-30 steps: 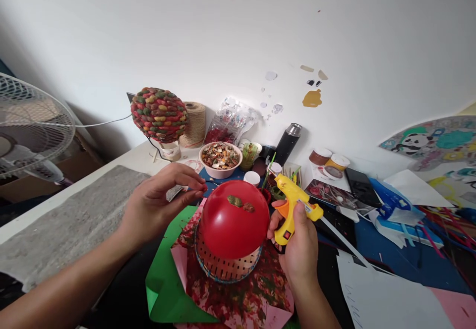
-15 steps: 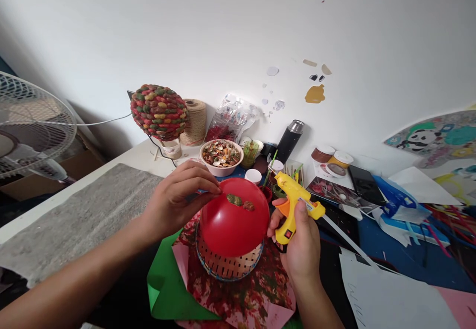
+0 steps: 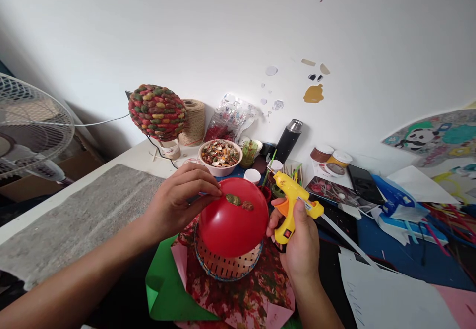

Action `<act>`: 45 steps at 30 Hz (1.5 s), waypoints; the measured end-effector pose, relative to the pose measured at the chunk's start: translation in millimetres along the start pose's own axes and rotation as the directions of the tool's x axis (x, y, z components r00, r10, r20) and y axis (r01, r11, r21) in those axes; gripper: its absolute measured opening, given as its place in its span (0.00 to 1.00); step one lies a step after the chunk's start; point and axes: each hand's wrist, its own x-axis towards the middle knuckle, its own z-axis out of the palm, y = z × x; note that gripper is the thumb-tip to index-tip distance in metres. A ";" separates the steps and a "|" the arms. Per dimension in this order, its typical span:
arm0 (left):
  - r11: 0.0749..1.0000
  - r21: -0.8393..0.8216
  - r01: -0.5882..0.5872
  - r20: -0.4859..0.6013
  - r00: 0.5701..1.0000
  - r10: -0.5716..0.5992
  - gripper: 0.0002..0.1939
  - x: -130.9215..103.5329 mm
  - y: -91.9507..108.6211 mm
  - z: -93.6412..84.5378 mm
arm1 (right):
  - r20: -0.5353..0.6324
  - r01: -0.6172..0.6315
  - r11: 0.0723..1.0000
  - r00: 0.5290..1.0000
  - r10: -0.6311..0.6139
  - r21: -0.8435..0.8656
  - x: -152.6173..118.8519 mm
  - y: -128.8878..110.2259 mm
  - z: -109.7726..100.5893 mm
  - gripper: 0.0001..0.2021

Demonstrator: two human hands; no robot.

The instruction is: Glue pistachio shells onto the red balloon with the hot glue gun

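A red balloon [image 3: 230, 230] rests in a woven basket [image 3: 226, 267]. On its upper surface lie a green speckled piece [image 3: 233, 199] and a reddish-brown piece [image 3: 247, 205]. My left hand [image 3: 186, 197] is at the balloon's upper left, thumb and fingertips pinched together at its edge; what they pinch, if anything, is too small to tell. Wrapped round the handle of a yellow glue gun [image 3: 292, 200] is my right hand [image 3: 299, 240], right of the balloon, with the nozzle pointing up and left.
Behind the balloon stand a bowl of colourful pieces [image 3: 220, 155], a twine spool [image 3: 194, 122], a black flask [image 3: 289, 140] and paint jars [image 3: 322, 153]. A multicoloured ball [image 3: 157, 112] stands at the back left, a fan [image 3: 33, 126] farther left. Paint-stained paper [image 3: 238, 299] lies under the basket.
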 end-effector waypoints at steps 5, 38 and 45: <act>1.000 -0.009 -0.004 0.007 1.000 0.004 0.04 0.4 0.1 -0.9 | -0.017 -0.008 1.000 1.000 0.008 0.006 0.3 2.3 -0.3 0.36; 0.996 -0.020 -0.083 0.049 0.995 0.083 0.13 -11.0 -1.5 -1.8 | 0.028 -0.019 1.000 0.999 0.019 0.019 0.3 5.6 -2.8 0.35; 0.995 0.035 -0.092 0.005 0.996 0.092 0.10 -17.7 -7.2 -7.7 | 0.044 -0.003 1.000 0.999 0.002 0.021 0.9 5.0 -2.2 0.34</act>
